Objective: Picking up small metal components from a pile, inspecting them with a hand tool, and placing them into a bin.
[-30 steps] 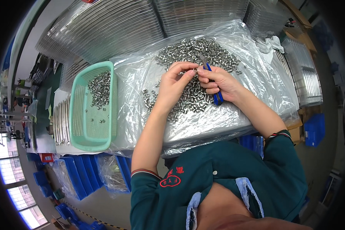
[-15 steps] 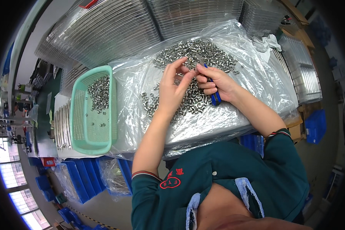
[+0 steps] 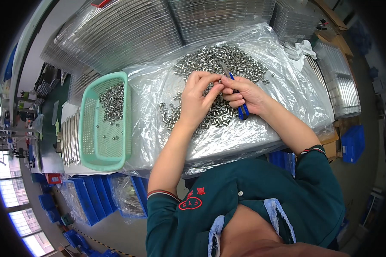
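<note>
My right hand [image 3: 245, 94] is wrapped round a blue-handled knife [image 3: 243, 112], whose narrow metal blade points away from me past the fingers. My left hand [image 3: 198, 96] is closed in a pinch, its thumb and forefinger against the right fingertips. Whatever lies between the left fingertips is hidden. Beneath and beyond both hands spreads a pile of short, shiny metal sleeves [image 3: 227, 58], with more of the loose sleeves [image 3: 216, 115] nearer me. They lie on clear plastic sheeting [image 3: 148, 124] over the table.
A mint-green plastic basket [image 3: 127, 128] at left holds many similar metal pieces [image 3: 112, 103]. Stacked clear trays [image 3: 128, 34] line the back, with another stack [image 3: 341, 85] at right. A white cloth [image 3: 300, 49] lies at the back right. Blue bins [image 3: 90, 201] stand below the table's front edge.
My left fingers, spread apart before, have closed into a pinch against the right fingertips. My right hand keeps its hold on the knife and has hardly moved.
</note>
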